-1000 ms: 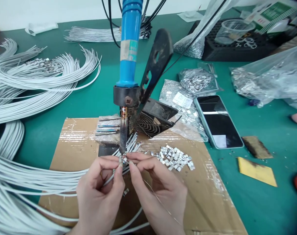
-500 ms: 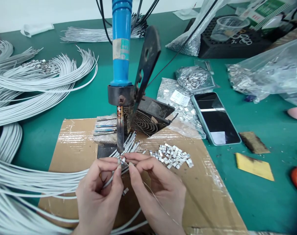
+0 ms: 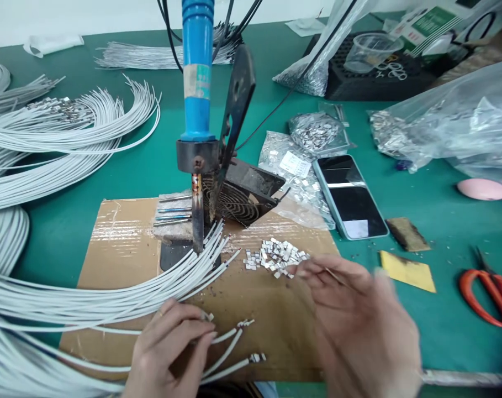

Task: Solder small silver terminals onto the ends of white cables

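Observation:
My left hand (image 3: 172, 348) rests low on the cardboard sheet (image 3: 122, 237), fingers pinched on a thin white wire (image 3: 228, 337) with a metal terminal at its tip; two more terminated wires lie beside it. My right hand (image 3: 358, 320) is blurred by motion and hovers just right of the pile of small metal terminals (image 3: 275, 257), with its fingers partly spread and a thin solder wire at its fingertips. The blue-handled soldering iron (image 3: 197, 83) stands upright in its black stand, tip down over a fan of white wire ends (image 3: 205, 260).
Bundles of white wires (image 3: 68, 127) cover the left of the green table. A phone (image 3: 348, 196), bags of terminals (image 3: 317, 132), a yellow sponge (image 3: 406, 271), red scissors (image 3: 489, 293) and a large plastic bag (image 3: 453, 127) lie on the right.
Both hands left the iron's tip. The left hand dropped toward me with the wire; the right hand swung right toward the terminal pile. The view shifted, showing the scissors.

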